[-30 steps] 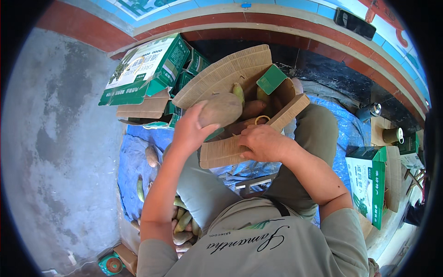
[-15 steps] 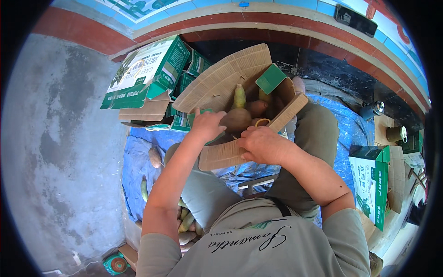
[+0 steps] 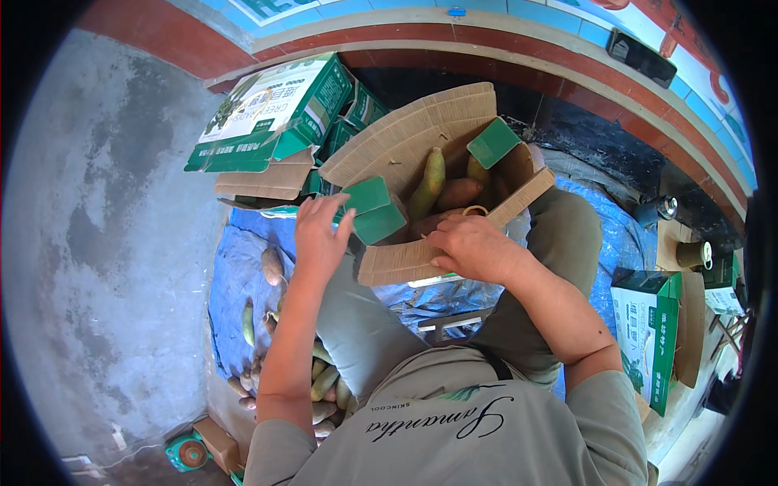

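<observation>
An open cardboard box (image 3: 409, 150) stands before my knees, brown inside with green side flaps. Inside lie long green radishes (image 3: 428, 185) and reddish-brown roots (image 3: 459, 193) that look like sweet potatoes or radishes. My left hand (image 3: 321, 235) is at the left green flap (image 3: 371, 212), fingers apart, fingertips by its edge; whether they touch it is hard to tell. That flap hides part of the contents. My right hand (image 3: 474, 247) grips the near brown flap (image 3: 399, 263), next to a yellow ring-like thing (image 3: 475, 211).
More green-and-white cartons stand at the left (image 3: 271, 109) and right (image 3: 648, 332). Loose radishes and roots (image 3: 324, 381) lie on a blue tarp (image 3: 235, 275) by my left leg. Cans (image 3: 694, 254) stand far right; a phone (image 3: 640, 58) is on the ledge.
My left hand has drawn back leftward from inside the box, and the left green flap now stands over the large root there. My right hand stays at the near flap.
</observation>
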A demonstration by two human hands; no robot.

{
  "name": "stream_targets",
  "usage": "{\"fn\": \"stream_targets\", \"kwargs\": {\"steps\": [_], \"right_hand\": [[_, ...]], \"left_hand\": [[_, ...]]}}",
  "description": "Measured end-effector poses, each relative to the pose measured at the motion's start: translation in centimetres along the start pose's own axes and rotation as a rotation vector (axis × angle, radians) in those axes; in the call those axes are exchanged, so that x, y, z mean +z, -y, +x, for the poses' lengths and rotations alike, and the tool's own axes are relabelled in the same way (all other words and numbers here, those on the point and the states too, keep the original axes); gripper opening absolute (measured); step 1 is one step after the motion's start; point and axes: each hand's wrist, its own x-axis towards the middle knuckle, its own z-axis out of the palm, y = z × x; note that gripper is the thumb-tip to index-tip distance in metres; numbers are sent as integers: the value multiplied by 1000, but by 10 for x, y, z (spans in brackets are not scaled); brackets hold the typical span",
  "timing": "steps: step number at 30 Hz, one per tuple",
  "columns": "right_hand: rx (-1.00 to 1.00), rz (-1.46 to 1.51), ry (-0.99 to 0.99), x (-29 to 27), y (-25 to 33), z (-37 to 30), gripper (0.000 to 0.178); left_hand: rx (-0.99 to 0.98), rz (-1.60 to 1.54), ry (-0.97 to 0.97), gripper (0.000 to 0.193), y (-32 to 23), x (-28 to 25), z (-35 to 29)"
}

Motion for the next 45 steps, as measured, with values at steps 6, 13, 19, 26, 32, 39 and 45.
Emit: {"fn": "stream_targets", "kwargs": {"steps": [6, 13, 19, 26, 32, 39, 45], "right_hand": [[-24, 30, -101, 2, -2, 3, 20], [-55, 109, -357, -7, -4, 6, 16], [-4, 97, -477, -11, -5, 10, 12], [38, 77, -537, -10, -5, 11, 10], [61, 82, -549, -10, -6, 11, 9], [75, 110, -552, -10, -5, 10, 9], [53, 88, -539, -13, -5, 7, 8]], "left_hand": [[-88, -67, -340, 20, 2, -2, -24], [-83, -80, -418, 20, 1, -2, -22], [-24, -33, -459, 19, 3, 0, -20], [5, -4, -487, 18, 1, 1, -20], [27, 4, -509, 16, 3, 2, -20], [21, 22, -485, 13, -1, 1, -19], [42, 45, -480, 11, -1, 4, -17]]}}
